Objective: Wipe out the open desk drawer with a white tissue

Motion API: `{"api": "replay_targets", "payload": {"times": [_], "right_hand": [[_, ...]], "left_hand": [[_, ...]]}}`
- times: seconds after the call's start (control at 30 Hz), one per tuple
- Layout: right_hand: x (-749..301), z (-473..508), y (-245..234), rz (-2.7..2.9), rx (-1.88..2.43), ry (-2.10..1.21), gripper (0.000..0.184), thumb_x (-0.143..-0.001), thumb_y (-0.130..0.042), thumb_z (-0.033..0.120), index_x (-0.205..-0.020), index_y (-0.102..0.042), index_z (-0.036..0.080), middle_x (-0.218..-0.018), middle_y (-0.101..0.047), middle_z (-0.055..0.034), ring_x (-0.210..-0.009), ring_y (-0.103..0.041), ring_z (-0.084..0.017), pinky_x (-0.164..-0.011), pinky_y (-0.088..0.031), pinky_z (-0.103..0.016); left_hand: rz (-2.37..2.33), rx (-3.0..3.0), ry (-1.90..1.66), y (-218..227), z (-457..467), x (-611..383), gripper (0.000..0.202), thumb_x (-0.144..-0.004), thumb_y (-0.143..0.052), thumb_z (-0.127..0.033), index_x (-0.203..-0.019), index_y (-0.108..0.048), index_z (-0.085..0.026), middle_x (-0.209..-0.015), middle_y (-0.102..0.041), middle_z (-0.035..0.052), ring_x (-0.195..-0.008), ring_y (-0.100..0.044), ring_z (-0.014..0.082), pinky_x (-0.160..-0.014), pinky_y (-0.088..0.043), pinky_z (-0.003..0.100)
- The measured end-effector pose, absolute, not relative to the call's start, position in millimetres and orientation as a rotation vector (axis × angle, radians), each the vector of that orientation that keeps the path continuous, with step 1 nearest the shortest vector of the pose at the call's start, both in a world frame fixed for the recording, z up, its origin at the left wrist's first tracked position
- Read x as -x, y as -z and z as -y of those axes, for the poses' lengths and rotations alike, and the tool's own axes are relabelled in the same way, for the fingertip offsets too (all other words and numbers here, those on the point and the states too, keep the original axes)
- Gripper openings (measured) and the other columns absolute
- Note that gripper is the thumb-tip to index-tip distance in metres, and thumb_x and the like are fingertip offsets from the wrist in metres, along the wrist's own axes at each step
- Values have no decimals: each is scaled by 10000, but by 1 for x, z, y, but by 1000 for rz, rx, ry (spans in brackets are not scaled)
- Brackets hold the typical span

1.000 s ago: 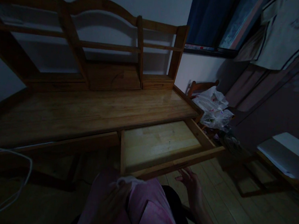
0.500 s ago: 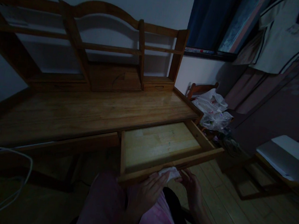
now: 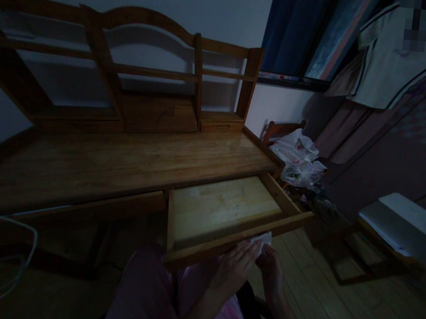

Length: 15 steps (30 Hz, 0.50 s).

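A pulled-out wooden drawer (image 3: pixel 227 204) juts from the desk above my lap, its pale inside bare apart from small dark marks. Against the right part of its front board is a crumpled white tissue (image 3: pixel 265 239). My left hand (image 3: pixel 238 263) presses the tissue to the outer face of that board, fingers stretched together. Just right of it, my right hand (image 3: pixel 270 269) is closed with bent fingers at the tissue's lower edge. Dim light and the left hand hide part of the tissue.
The wooden desk (image 3: pixel 133 158) carries a shelf hutch (image 3: pixel 149 71) along the wall. Plastic bags (image 3: pixel 299 156) lie on a chair at the right. A stool (image 3: pixel 359 246) holds a white-and-grey box-like object (image 3: pixel 400 225). A white cable (image 3: pixel 33 242) hangs at left.
Both hands and the tissue have slid right along the drawer front. My right hand has come closer to the left and its fingers have curled in at the tissue. The view shifted slightly.
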State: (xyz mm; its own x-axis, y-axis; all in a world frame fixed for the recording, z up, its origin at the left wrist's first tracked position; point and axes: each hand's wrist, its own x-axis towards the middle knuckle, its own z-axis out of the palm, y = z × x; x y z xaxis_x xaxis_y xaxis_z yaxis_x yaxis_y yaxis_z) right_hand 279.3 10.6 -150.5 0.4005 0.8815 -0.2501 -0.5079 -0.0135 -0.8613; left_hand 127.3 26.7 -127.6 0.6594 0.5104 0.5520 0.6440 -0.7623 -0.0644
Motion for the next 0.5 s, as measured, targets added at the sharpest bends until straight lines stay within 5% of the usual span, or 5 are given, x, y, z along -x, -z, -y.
{"api": "replay_targets", "payload": {"times": [0.5], "right_hand": [[-282, -8, 158, 495, 1259, -966, 297, -629, -734, 457, -854, -749, 263, -957, -754, -15, -968, -650, -263, -866, -503, -376]], "left_hand": [[939, 3225, 717, 125, -21, -97, 697, -947, -275, -23, -1570, -47, -240, -1612, -272, 16, -1471, -256, 145, -1221, -234, 323]]}}
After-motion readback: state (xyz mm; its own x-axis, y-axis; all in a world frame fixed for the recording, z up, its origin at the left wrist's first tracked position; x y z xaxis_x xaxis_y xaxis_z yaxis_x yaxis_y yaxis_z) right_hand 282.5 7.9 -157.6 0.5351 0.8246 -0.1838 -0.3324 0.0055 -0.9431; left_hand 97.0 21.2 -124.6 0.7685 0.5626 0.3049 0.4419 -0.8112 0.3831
